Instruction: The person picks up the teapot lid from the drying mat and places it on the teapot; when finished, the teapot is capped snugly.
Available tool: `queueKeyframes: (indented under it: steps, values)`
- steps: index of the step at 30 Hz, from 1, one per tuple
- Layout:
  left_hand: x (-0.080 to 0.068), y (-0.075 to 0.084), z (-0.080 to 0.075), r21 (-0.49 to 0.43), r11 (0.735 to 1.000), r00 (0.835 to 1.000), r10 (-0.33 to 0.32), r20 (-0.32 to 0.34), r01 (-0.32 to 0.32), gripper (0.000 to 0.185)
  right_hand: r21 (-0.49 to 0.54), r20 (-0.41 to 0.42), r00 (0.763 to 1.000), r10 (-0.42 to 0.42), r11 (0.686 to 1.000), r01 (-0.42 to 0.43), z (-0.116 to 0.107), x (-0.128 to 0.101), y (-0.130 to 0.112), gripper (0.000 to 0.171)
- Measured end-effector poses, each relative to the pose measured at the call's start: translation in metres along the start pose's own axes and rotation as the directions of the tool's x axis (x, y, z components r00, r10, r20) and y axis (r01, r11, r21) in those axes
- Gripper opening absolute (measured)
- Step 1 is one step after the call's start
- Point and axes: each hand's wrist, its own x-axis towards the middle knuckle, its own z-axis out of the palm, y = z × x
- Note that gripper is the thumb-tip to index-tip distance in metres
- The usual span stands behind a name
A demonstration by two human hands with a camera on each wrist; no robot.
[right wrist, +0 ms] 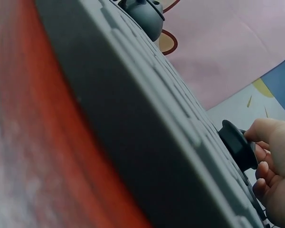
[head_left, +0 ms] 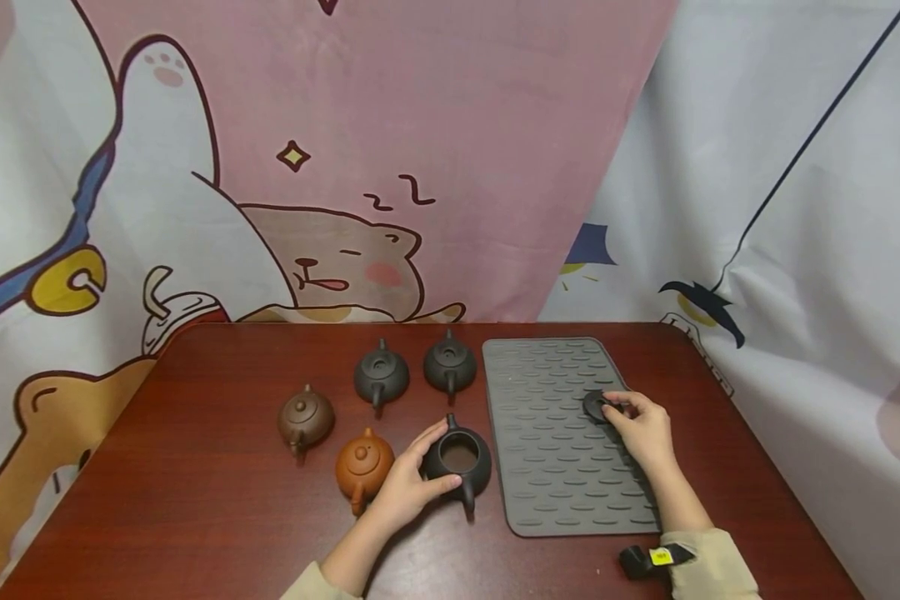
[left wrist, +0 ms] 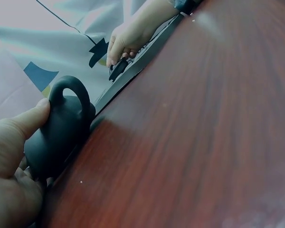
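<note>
My left hand (head_left: pixel 411 482) holds a black teapot (head_left: pixel 481 457) that has no lid on, so its round opening faces up. The thumb lies near the loop handle (left wrist: pixel 77 88), while the other fingers reach round the pot's left side. Over the right part of a grey ribbed mat (head_left: pixel 547 467), my right hand (head_left: pixel 645 429) pinches a black teapot lid (head_left: pixel 594 406) between thumb and fingers. In the right wrist view the lid (right wrist: pixel 235 145) is right at the mat's surface, its rim toward the ribs.
An orange teapot (head_left: pixel 363 467) stands just left of the left hand, with a brown teapot (head_left: pixel 305 417) beyond it. Two dark lidded teapots, one left (head_left: pixel 381 375) and one right (head_left: pixel 450 364), stand behind. A black strap (head_left: pixel 648 560) is by the right sleeve.
</note>
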Motion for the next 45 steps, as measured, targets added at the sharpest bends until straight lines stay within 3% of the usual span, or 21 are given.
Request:
queueKeyframes:
  steps: [10, 24, 34, 45]
  values:
    - [0.001, 0.0, 0.0, 0.008, 1.0, 1.0, -0.01, 0.011, 0.009, 0.074, -0.034, -0.024, 1.0, 0.014, 0.999, -0.015, 0.002, 0.001, -0.002, 0.018]
    - [0.0, 0.001, 0.0, 0.009, 1.0, 1.0, -0.015, 0.019, 0.015, 0.076, 0.019, -0.016, 0.999, -0.052, 0.998, 0.053, -0.001, -0.004, -0.018, 0.016]
    - [0.001, 0.001, -0.001, 0.022, 1.0, 1.0, -0.019, 0.017, 0.019, 0.075, 0.042, -0.018, 0.985, -0.169, 0.985, 0.17, -0.007, -0.009, -0.042, 0.019]
    - [0.0, 0.001, 0.0, 0.023, 0.999, 1.0, -0.025, 0.013, 0.025, 0.074, 0.149, 0.004, 0.96, -0.282, 0.949, 0.278, -0.006, -0.016, -0.069, 0.024]
